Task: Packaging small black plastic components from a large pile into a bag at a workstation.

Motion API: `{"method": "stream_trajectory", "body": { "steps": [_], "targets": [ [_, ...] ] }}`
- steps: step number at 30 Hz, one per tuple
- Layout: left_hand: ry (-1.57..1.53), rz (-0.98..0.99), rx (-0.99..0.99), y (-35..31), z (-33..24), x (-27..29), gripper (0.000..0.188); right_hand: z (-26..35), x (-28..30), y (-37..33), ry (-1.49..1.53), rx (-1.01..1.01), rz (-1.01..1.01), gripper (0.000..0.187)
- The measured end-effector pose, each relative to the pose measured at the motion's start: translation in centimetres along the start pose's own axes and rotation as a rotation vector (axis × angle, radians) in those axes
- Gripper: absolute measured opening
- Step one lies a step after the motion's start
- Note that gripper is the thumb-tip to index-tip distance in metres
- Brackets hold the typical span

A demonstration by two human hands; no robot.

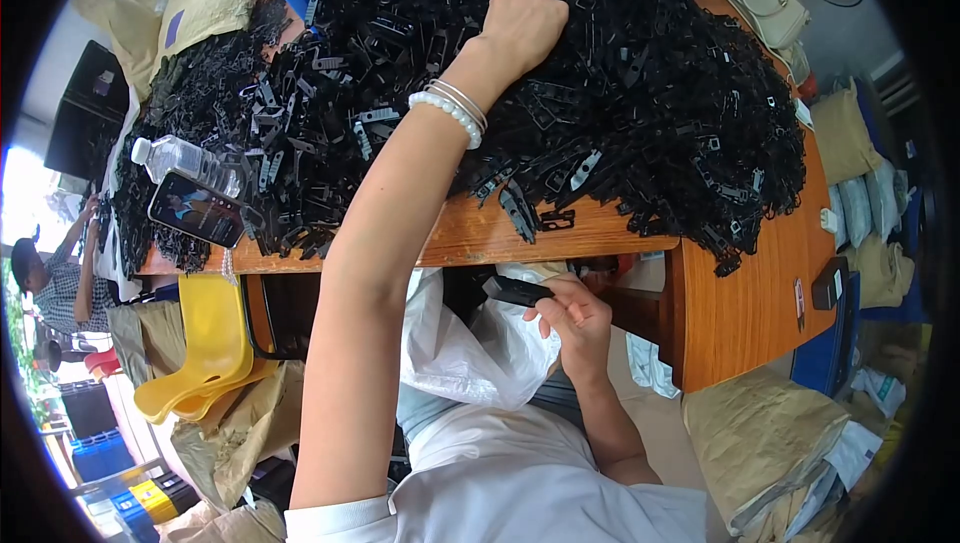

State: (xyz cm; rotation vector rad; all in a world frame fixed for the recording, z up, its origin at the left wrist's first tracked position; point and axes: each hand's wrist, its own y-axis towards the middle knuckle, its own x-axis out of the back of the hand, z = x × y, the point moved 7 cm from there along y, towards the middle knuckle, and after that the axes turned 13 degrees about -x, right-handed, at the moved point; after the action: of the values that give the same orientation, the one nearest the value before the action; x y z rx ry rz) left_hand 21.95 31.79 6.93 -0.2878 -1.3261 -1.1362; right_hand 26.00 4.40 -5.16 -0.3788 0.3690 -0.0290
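A large heap of small black plastic parts covers the tabletop. My left hand reaches across to the far side of the heap, its knuckles up and its fingers curled down among the parts; whatever they grip is hidden. Below the table's front edge, my right hand pinches a flat black plastic part between thumb and fingers. That part is over the mouth of a white plastic bag, which lies open across my lap.
A clear plastic bottle and a phone lie on the heap's left side. The wooden table bends round at right. Yellow chairs stand left, brown sacks lie right. Another person is at far left.
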Motion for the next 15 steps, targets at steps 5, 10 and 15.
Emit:
{"method": "stream_trajectory", "body": {
  "steps": [5, 10, 15],
  "targets": [
    [0.023, -0.008, 0.0, 0.3, -0.2, -0.1, 0.01, -0.2, -0.4, 0.0, -0.015, 0.01, 0.024, 0.016],
    [-0.061, 0.036, 0.076, 0.1, 0.1, -0.8, 0.014, -0.2, -0.6, -0.3, -0.042, 0.001, 0.025, 0.016],
    [-0.018, -0.006, 0.117, -0.1, 0.2, 1.7, 0.019, 0.0, -0.2, -0.5, -0.037, -0.06, 0.001, 0.016]
  ]
}}
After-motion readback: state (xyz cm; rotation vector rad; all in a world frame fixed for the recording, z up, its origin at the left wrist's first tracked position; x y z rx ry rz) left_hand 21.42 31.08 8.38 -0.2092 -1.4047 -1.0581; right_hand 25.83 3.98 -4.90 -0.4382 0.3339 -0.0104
